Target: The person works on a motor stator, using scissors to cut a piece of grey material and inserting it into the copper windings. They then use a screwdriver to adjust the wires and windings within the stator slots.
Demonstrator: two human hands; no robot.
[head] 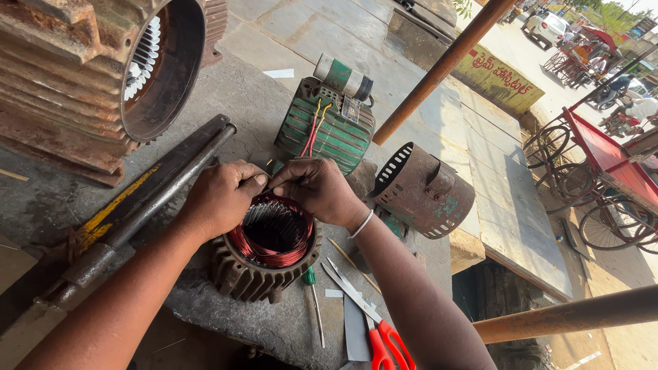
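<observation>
A small finned motor stator [241,274] stands on end on the stone slab, its bore lined with red copper winding [274,259]. My left hand [221,197] rests on the far left rim of the stator, fingers pinched at the winding. My right hand [317,190], with a white band at the wrist, presses down on the far right rim, fingertips meeting the left hand's at the top of the coil. Whether either hand pinches a wire or a slip of paper is hidden by the fingers.
Red-handled scissors [380,332], a green-handled screwdriver [313,294] and a thin stick [349,262] lie in front of the stator. A green motor [327,123], a rusty fan cover [423,192], a large rusty stator housing [82,75] and a steel bar [147,195] surround it. Rusty poles cross at right.
</observation>
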